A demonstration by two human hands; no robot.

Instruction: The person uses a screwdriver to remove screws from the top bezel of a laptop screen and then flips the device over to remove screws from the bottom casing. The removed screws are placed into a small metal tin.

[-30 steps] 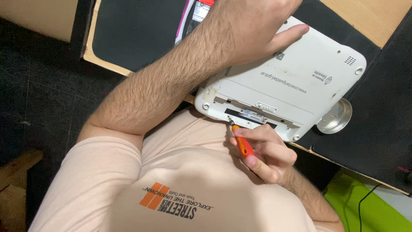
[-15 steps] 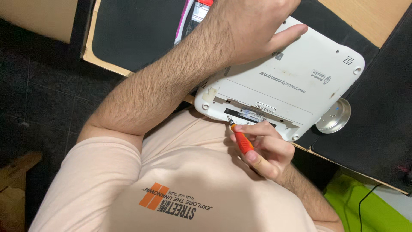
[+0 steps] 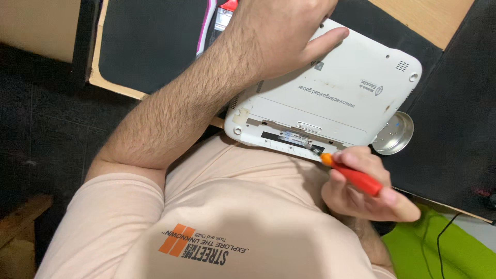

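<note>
From the head view, you are looking down over your own chest in a peach-coloured T-shirt point(image 3: 206, 217) at a small white plastic laptop turned underside up point(image 3: 341, 98). It lies on a black mat point(image 3: 150, 46) that covers a light wooden tabletop point(image 3: 429, 20), with its near long edge hanging just over the tabletop's front edge, close against your body.

Your left hand point(image 3: 281, 33) reaches across from the left and lies spread flat on the laptop's upturned base, palm down, thumb stretched out along the casing toward the right. It presses on the shell and grips nothing.

Your right hand point(image 3: 364, 188) sits below the laptop's near edge, fingers curled tight around the red-orange handle of a small screwdriver point(image 3: 354, 175). The metal tip points up and to the left and meets the long dark open slot point(image 3: 292, 138) that runs along the laptop's near edge, at the slot's right end.

Just beside the laptop's right corner stands a small round shiny metal dish point(image 3: 395, 135) on the mat, its rim partly behind the casing. Beyond your left forearm, at the top of the picture, a red and pink object point(image 3: 219, 15) pokes out; you cannot tell what it is. A bright green cloth point(image 3: 439, 248) with a thin black cable point(image 3: 447, 230) across it lies at the lower right, below the tabletop's edge.
</note>
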